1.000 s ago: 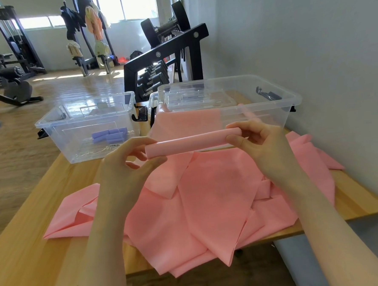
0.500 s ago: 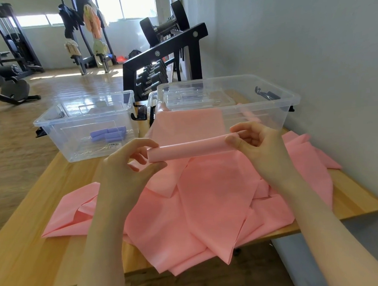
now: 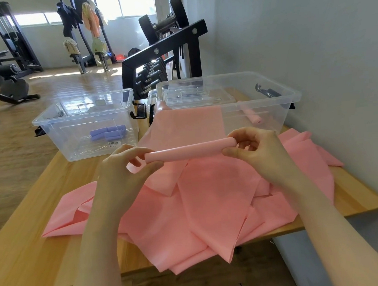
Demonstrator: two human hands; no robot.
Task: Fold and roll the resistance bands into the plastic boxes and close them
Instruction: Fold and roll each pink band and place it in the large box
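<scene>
A rolled pink resistance band [image 3: 189, 150] is held level above the table. My left hand [image 3: 123, 171] pinches its left end and my right hand [image 3: 259, 154] pinches its right end. Below lies a heap of loose pink bands [image 3: 209, 203] on the wooden table [image 3: 35, 251], one of them draped over the rim of the right clear plastic box [image 3: 291, 96]. That box holds a small pink roll [image 3: 254, 116]. The left clear box [image 3: 49, 120] holds purple rolled bands [image 3: 107, 133]. Both boxes stand open.
Clear lids [image 3: 194, 96] lie behind or inside the right box. A black dumbbell rack [image 3: 163, 60] stands behind the boxes, a grey wall [image 3: 310, 36] is at the right, and gym machines [image 3: 6, 65] are on the far floor. The pink heap overhangs the table's front edge.
Both hands keep hold of the pink roll; its right end sits slightly higher and my fingers have shifted a little around it. The view has barely moved.
</scene>
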